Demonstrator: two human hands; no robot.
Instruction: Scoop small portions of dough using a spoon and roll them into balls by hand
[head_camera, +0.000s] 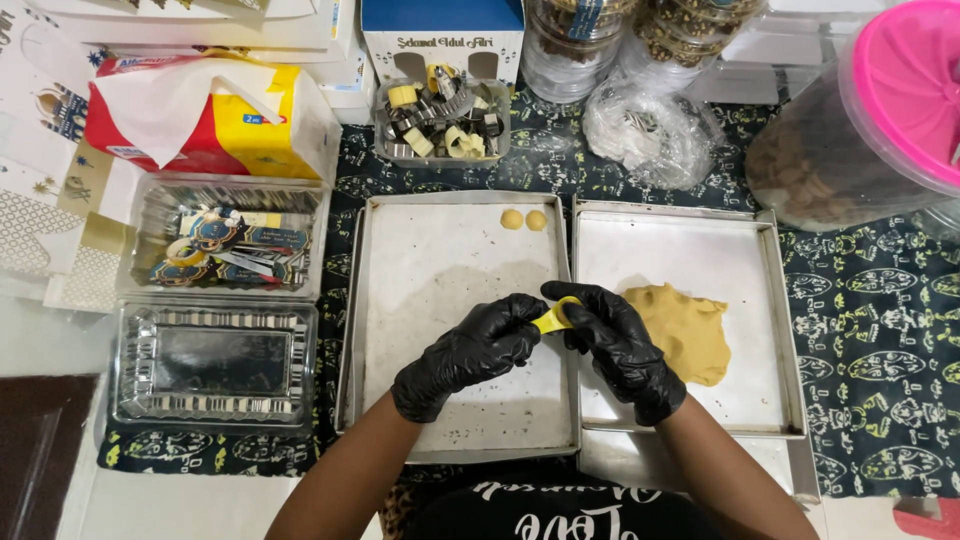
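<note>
A small yellow cutter (553, 318) sits pinched between both gloved hands, the left hand (470, 352) and right hand (618, 340) closed on it with fingertips meeting, just above the seam where the two trays touch. It is bright yellow, mostly hidden by fingers (its exact shape cannot be told). The left tray (400, 300) carries two dough balls (524, 219) at its far edge, with bare floured metal between them and the hands. The right tray (640, 250) holds a flattened dough slab (688, 330) just beside the right hand; its far half lies bare.

Bright, even overhead light, soft shadows, sharp focus, slight edge distortion
</note>
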